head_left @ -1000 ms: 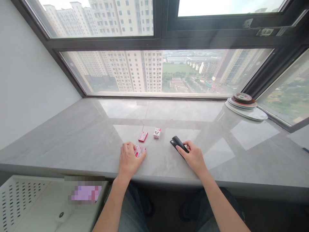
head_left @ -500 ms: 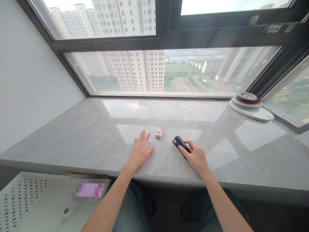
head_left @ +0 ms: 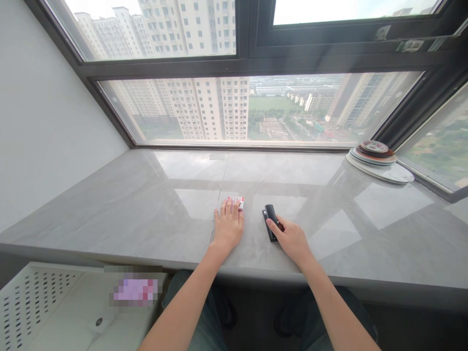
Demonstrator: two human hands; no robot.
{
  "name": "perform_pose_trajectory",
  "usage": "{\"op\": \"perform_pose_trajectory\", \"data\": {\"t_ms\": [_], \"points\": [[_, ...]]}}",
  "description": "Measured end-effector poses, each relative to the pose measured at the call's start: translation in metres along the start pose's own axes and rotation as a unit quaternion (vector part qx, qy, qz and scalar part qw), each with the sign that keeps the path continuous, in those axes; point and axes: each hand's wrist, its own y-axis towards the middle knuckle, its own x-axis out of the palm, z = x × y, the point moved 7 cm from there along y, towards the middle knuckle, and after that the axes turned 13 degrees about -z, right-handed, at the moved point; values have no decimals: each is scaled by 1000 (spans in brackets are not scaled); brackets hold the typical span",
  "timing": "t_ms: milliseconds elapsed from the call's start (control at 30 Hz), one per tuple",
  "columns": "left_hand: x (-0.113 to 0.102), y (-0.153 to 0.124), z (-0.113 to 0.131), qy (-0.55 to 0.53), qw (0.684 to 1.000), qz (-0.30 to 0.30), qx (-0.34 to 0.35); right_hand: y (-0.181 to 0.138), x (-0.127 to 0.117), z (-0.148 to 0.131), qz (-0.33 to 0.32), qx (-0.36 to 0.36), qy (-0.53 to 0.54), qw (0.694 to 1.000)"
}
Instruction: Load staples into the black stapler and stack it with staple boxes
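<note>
My left hand (head_left: 228, 226) lies palm down on the counter, its fingers stretched forward over small white-and-red boxes (head_left: 240, 200). The far ends of the boxes show past my fingertips, side by side; the rest is hidden under the hand. To the right, my right hand (head_left: 292, 239) is closed around a black stapler (head_left: 270, 213), thumb on the near side and fingers on the far side. The stapler is on the grey counter, its front end pointing toward the window. A gap of bare counter separates the boxes from the stapler.
The grey stone counter (head_left: 146, 214) runs below the window. A stack of round plates or mats (head_left: 380, 163) sits at its far right corner. Below the front edge at left is a white perforated basket (head_left: 36, 302) with a blurred purple item.
My left hand has moved right and slightly forward, bringing the boxes together beneath its fingers. The stapler has been turned to point more straight ahead, still in my right hand.
</note>
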Motion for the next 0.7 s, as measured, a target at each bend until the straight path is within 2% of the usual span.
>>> {"op": "perform_pose_trajectory", "data": {"t_ms": [133,267,400,500,600,700], "points": [[-7,-13,-8,1,1000,6,18,7,33,-34,-76,-41,50,995],[-18,-23,-33,9,1000,1,19,20,77,-81,-121,-108,91,982],[-31,-29,-75,19,999,-8,33,43,118,-112,-139,-116,95,979],[-41,-25,-115,35,999,-4,-3,68,144,-128,-146,-108,86,980],[-46,-13,-148,36,999,-9,-20,93,162,-142,-145,-107,86,980],[-47,-1,-168,25,999,-12,-30,108,171,-149,-139,-103,88,981]]}}
